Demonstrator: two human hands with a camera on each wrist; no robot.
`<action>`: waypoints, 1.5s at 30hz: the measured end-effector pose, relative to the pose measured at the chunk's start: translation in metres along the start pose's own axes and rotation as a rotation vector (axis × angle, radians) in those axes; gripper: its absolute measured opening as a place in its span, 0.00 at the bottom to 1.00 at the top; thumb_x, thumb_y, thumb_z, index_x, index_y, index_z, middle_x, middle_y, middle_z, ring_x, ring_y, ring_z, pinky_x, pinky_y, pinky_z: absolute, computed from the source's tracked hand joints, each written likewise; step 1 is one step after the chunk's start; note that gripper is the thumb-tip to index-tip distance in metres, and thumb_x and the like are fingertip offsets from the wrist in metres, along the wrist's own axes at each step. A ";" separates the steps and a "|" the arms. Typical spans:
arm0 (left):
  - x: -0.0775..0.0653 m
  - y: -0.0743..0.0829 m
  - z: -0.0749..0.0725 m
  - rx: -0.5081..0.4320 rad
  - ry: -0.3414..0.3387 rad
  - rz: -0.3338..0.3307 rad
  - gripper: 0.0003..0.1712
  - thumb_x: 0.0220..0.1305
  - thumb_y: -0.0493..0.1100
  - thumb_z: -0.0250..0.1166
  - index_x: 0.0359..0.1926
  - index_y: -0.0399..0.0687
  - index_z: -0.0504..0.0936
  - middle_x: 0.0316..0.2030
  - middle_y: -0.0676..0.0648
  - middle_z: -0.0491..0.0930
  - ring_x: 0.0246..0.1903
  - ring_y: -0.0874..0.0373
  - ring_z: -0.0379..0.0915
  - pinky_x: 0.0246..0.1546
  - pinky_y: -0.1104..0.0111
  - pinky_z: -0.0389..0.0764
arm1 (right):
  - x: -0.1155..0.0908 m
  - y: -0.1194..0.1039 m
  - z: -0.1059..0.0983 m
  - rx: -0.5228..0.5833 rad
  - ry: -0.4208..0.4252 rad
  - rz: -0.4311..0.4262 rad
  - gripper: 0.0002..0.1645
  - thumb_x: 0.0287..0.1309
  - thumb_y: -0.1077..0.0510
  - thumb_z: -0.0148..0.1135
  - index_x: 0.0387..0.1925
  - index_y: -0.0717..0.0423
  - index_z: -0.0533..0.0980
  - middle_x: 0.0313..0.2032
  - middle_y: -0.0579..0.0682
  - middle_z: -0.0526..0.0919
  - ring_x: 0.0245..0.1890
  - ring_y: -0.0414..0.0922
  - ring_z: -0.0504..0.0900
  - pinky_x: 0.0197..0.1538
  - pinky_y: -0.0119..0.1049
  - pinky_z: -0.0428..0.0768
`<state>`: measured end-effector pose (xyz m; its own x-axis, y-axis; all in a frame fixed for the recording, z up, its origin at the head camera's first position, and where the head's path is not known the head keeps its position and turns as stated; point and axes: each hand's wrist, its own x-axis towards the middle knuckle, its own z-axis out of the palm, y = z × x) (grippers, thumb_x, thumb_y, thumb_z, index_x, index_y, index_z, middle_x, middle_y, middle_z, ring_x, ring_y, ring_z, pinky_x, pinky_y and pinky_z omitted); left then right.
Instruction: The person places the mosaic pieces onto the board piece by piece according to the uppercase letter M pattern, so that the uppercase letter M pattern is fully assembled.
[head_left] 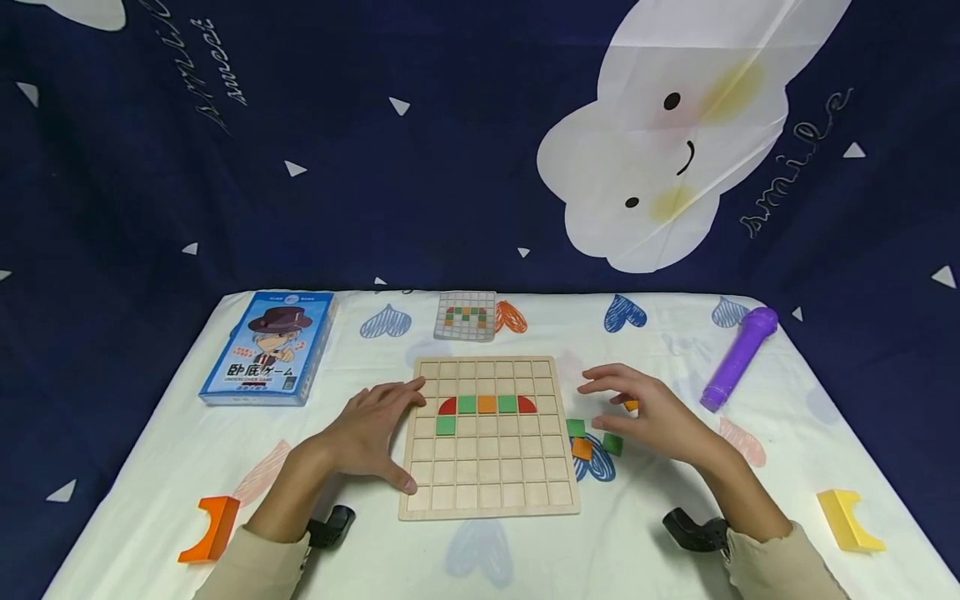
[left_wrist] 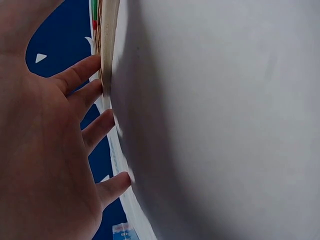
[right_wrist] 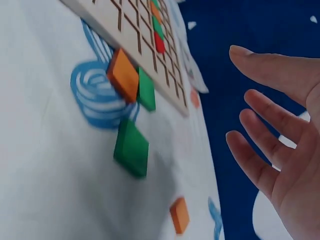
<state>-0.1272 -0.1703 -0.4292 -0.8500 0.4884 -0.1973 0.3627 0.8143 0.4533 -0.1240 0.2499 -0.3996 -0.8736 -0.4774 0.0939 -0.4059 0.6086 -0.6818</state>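
A wooden grid board [head_left: 487, 475] lies on the table with a row of red, green and orange tiles, plus one green tile [head_left: 446, 425] under the row's left end. My left hand [head_left: 367, 433] rests at the board's left edge, thumb and fingers spread; in the left wrist view its fingertips [left_wrist: 92, 92] touch that side. My right hand [head_left: 648, 412] hovers right of the board, fingers apart and holding nothing. Below it lie loose tiles: an orange one [right_wrist: 123, 76], a green one [right_wrist: 146, 89], another green one [right_wrist: 132, 149] and a second orange one [right_wrist: 179, 215].
A patterned card [head_left: 465, 317] lies behind the board. At the back left is a blue game box [head_left: 266, 350], and a purple cylinder [head_left: 738, 358] lies at the right. An orange arch block [head_left: 212, 529] and a yellow arch block [head_left: 849, 521] stand near the front corners.
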 end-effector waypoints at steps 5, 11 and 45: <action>0.001 0.001 0.000 0.007 -0.003 -0.007 0.65 0.23 0.70 0.85 0.66 0.55 0.69 0.81 0.49 0.53 0.77 0.41 0.53 0.75 0.32 0.51 | -0.014 0.010 -0.006 0.017 0.044 0.023 0.24 0.58 0.57 0.74 0.57 0.53 0.82 0.66 0.57 0.77 0.55 0.39 0.81 0.54 0.39 0.86; 0.001 0.002 0.000 0.011 -0.007 -0.018 0.66 0.23 0.70 0.85 0.67 0.56 0.69 0.81 0.49 0.54 0.77 0.41 0.53 0.76 0.32 0.51 | -0.024 0.026 -0.006 0.032 0.084 0.025 0.26 0.56 0.59 0.75 0.57 0.57 0.81 0.68 0.61 0.73 0.58 0.17 0.70 0.53 0.34 0.86; -0.002 0.000 -0.001 -0.024 -0.001 0.007 0.66 0.24 0.71 0.84 0.67 0.54 0.69 0.81 0.49 0.53 0.76 0.41 0.53 0.74 0.34 0.55 | -0.020 0.062 0.003 -0.151 0.116 0.209 0.19 0.60 0.67 0.68 0.51 0.49 0.84 0.55 0.51 0.86 0.57 0.53 0.81 0.52 0.33 0.81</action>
<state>-0.1264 -0.1717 -0.4278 -0.8473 0.4941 -0.1949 0.3590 0.8031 0.4756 -0.1311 0.2952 -0.4456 -0.9640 -0.2611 0.0506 -0.2411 0.7777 -0.5805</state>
